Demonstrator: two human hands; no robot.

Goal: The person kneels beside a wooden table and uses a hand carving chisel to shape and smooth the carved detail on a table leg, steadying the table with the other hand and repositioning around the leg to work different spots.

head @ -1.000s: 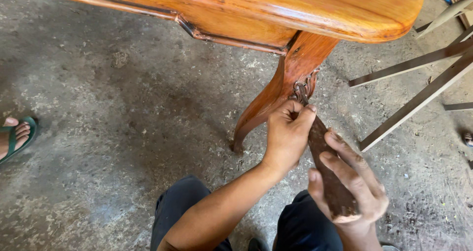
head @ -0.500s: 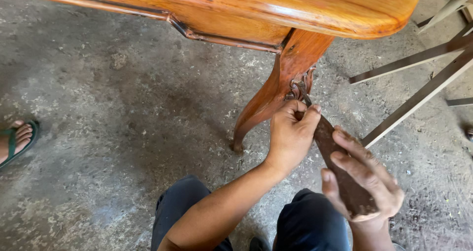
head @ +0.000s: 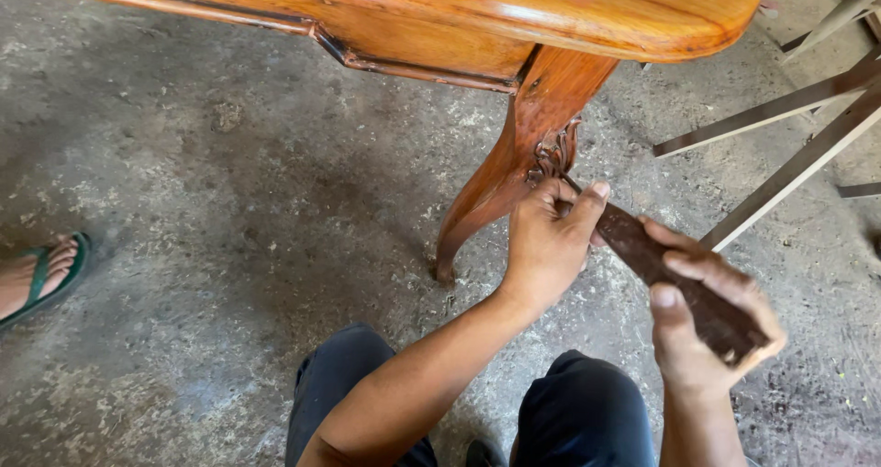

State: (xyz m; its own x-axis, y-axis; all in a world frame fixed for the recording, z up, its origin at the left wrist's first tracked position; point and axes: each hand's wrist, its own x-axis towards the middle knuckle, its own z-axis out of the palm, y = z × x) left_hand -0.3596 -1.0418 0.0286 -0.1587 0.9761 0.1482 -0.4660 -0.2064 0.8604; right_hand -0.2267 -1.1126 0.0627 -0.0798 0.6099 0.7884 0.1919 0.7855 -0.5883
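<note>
- Head view: we find the left hand at frame centre, fingers pressed together on the tool tip against the carved table leg.
- We note the right hand clasped around the dark wooden-handled tool, its long axis rising from lower right toward the carving.

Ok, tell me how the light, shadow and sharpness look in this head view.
Head view: soft daylight, with a pale sheen along the tabletop edge; the table throws a broad dim shadow on the concrete floor beneath it; left hand, right hand and the dark tool are fairly sharp, the carved leg too; straight slats at right show no obvious bending.
</note>
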